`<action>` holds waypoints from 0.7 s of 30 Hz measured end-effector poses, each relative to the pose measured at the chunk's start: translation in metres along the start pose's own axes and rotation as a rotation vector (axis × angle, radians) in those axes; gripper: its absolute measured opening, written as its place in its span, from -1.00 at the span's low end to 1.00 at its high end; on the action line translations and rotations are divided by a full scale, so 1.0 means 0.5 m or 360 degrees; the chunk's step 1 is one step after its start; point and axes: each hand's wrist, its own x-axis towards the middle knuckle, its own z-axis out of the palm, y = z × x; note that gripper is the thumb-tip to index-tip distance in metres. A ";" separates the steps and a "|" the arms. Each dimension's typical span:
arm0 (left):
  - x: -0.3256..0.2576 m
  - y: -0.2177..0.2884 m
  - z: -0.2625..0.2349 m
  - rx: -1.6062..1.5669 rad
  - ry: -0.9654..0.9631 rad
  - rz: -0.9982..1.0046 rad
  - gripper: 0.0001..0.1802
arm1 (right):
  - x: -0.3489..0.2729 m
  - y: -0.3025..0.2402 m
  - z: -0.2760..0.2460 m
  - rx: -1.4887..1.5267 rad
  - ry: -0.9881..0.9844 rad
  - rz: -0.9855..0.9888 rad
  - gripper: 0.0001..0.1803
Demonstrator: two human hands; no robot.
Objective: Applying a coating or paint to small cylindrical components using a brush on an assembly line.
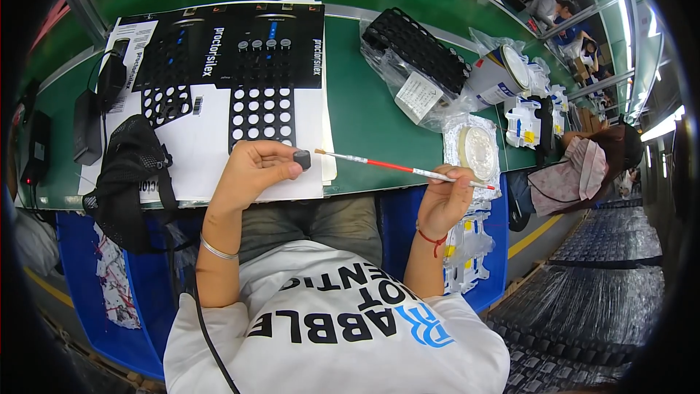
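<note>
Between the thumb and fingers of my left hand (251,174) is a small dark grey knob (303,160), held above the front edge of the bench. My right hand (446,201) pinches a thin paintbrush (386,165) with a red and white handle. Its brown bristle tip points left, a short gap from the knob. Beyond my left hand lies a black holed tray (261,106), with a row of grey knobs (257,45) toward its far end. Close to my right hand, a round dish of cream-coloured material (478,152) sits on crumpled foil.
A second holed tray (168,98) lies farther left on printed cardboard (204,164). Black mesh fabric (135,164) hangs over the bench edge. Toward the right are a bagged black tray (415,47), a metal can (503,73) and white plastic parts (523,120). Blue bins (149,292) stand below.
</note>
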 end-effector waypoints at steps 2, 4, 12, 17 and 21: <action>0.001 0.000 0.000 -0.0011 0.0005 0.0000 -0.78 | 0.000 -0.009 0.008 0.0056 -0.0004 -0.0011 -0.75; 0.001 -0.002 -0.001 0.0000 0.0003 -0.0010 -0.77 | -0.001 -0.011 0.008 0.0113 -0.0008 -0.0022 -0.75; -0.001 0.002 0.002 0.0027 0.0006 0.0003 -0.77 | -0.002 -0.002 0.006 0.0078 -0.0109 -0.0012 -0.74; 0.002 0.001 0.005 0.0030 -0.0008 0.0008 -0.77 | -0.003 0.006 -0.002 0.0080 -0.0077 -0.0009 -0.75; -0.003 0.006 0.008 0.0083 0.0009 0.0016 -0.78 | -0.001 0.016 -0.013 0.0066 0.0001 -0.0038 -0.75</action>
